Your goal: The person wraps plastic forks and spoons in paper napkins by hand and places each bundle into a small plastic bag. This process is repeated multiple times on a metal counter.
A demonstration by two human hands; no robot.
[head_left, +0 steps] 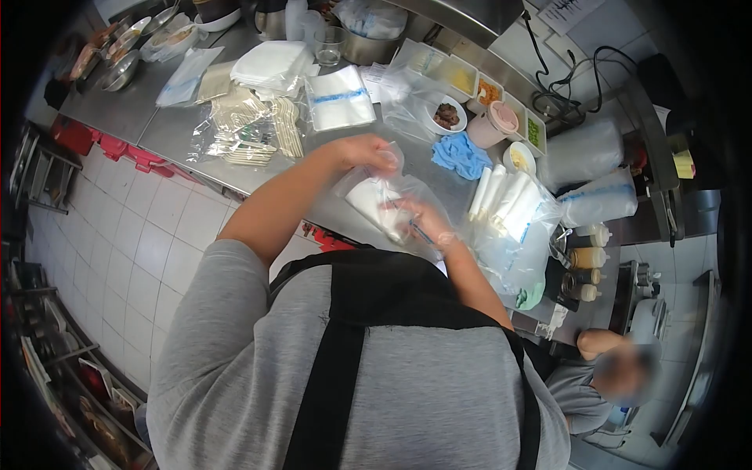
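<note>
A clear plastic bag (395, 160) is gripped at its upper edge by my left hand (366, 152), the fingers closed on the film. My right hand (421, 218) shows through the same clear plastic, its fingers bent against a white napkin-like bundle (370, 200) in the bag. The plastic hides part of those fingers. Just right of my right hand lie white paper-wrapped rolls (501, 196) on a plastic bag. Beyond my left hand is a packet of white napkins (341, 98) with a blue stripe, beside bundles of pale disposable cutlery (266, 129) in clear wrap.
A steel counter (313, 141) runs across in front of me. A blue cloth (460, 155), a bowl of dark meat (446, 114) and tubs of toppings (489, 92) stand farther back. Sauce bottles (589, 257) are at right. Another person (580, 384) is at lower right.
</note>
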